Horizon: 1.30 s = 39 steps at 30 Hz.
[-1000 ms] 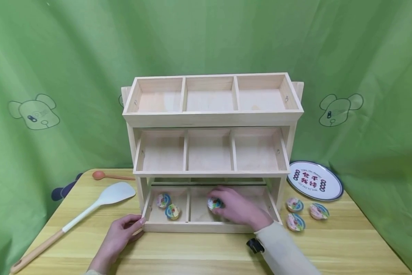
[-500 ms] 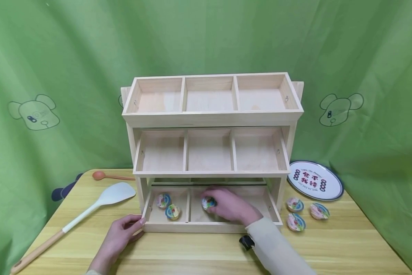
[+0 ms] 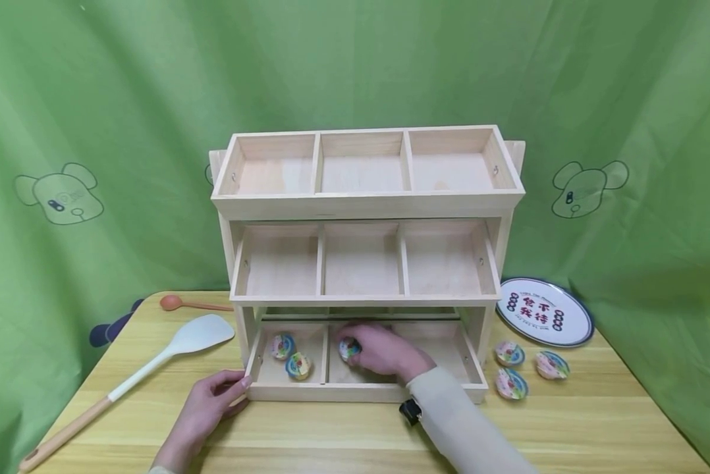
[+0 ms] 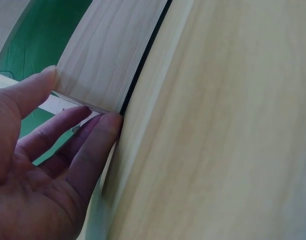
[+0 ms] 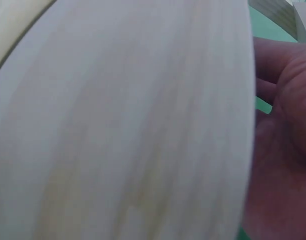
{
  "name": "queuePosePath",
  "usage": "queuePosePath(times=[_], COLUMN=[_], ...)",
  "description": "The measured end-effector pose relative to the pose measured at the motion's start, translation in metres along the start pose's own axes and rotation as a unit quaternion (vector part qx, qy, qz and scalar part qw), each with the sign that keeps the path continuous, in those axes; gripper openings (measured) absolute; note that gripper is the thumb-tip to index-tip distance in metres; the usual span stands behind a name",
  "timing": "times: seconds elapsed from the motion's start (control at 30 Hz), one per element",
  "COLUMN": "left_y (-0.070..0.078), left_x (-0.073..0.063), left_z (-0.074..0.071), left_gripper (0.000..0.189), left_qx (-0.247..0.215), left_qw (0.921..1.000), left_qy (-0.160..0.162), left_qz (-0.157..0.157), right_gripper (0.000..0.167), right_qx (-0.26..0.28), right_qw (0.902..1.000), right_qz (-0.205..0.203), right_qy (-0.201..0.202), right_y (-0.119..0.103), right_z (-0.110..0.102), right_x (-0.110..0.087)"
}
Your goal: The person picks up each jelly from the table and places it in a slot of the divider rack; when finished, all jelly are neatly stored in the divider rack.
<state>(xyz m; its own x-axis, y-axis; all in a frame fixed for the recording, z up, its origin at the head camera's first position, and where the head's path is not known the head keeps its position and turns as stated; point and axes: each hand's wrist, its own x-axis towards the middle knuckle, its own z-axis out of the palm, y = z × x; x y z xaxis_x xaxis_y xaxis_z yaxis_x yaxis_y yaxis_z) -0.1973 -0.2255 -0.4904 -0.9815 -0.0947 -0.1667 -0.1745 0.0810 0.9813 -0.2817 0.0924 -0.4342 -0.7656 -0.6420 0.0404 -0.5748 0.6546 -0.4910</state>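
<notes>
My right hand (image 3: 384,352) holds a small jelly cup (image 3: 347,349) with a colourful lid, inside the middle compartment of the bottom tray of a three-tier wooden rack (image 3: 367,207). Two more jelly cups, one (image 3: 283,346) behind the other (image 3: 298,366), sit in that tray's left compartment. At the bottom tray's front left corner, my left hand (image 3: 209,401) grips the wood. The left wrist view has its thumb and fingertips around the end of the front board (image 4: 108,55). In the right wrist view the front board (image 5: 128,120) hides the fingertips and the cup.
Several loose items flank the rack. On its right lie three jelly cups (image 3: 511,384) in front of an oval plate (image 3: 545,312). A white spatula (image 3: 197,334) with a wooden handle and an orange spoon (image 3: 171,302) lie left. A green curtain (image 3: 367,59) hangs behind.
My right hand has slid left within the bottom tray, carrying the jelly cup toward the divider of the middle compartment. The left hand keeps its place at the corner.
</notes>
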Motion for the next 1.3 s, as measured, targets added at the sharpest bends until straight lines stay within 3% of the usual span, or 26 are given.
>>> queuePosePath(times=[0.23, 0.43, 0.63, 0.97, 1.3], left_y=[-0.001, -0.002, -0.002, -0.003, -0.001], left_x=[-0.001, -0.001, -0.001, 0.0, -0.001], left_z=[0.001, 0.003, 0.003, 0.002, 0.002], left_gripper=[0.033, 0.032, 0.031, 0.032, 0.031], left_qx=[-0.002, -0.002, -0.001, -0.003, -0.004], left_qw=[1.0, 1.0, 1.0, 1.0, 1.0], left_qy=[0.001, 0.002, 0.004, 0.003, 0.005], left_qz=[0.001, -0.002, -0.002, 0.001, 0.003], right_gripper=[0.038, 0.04, 0.042, 0.047, 0.043], right_qx=[-0.01, 0.014, 0.062, 0.058, 0.04], right_qw=[0.9999, 0.9999, 0.9978, 0.9961, 0.9974], right_qz=[-0.014, -0.007, 0.021, 0.042, 0.01], right_qy=[-0.001, 0.0, 0.006, 0.052, 0.058], right_y=[0.0, -0.001, 0.0, 0.002, 0.01], right_z=[0.003, 0.0, -0.007, -0.02, -0.024], right_x=[0.004, 0.0, -0.01, -0.033, -0.049])
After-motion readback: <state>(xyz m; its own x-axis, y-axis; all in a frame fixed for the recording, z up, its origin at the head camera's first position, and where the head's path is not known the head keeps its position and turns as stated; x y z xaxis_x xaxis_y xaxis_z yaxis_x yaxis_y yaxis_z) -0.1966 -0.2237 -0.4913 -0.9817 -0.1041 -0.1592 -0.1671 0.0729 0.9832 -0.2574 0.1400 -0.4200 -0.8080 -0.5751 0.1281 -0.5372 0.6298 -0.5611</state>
